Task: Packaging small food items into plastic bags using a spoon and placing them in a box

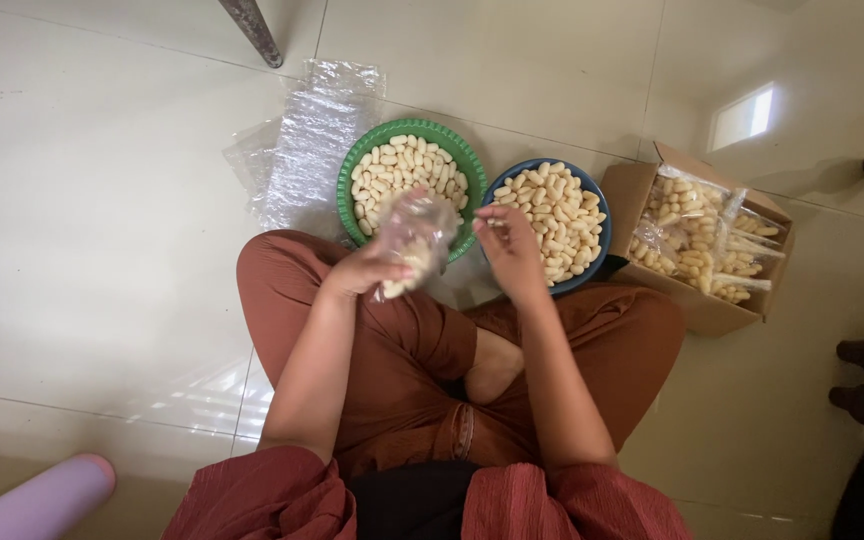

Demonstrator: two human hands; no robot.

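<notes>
Snack bag [414,240] in left-hand fingers [377,268]

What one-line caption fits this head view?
Seated cross-legged on a tiled floor, left hand holds a clear bag of pale snacks, right hand beside the blue bowl.

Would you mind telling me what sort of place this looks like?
Probably a home or small workshop floor used for packing snacks: glossy floor tiles, two bowls of pale snacks, and a cardboard box of filled bags.
</notes>
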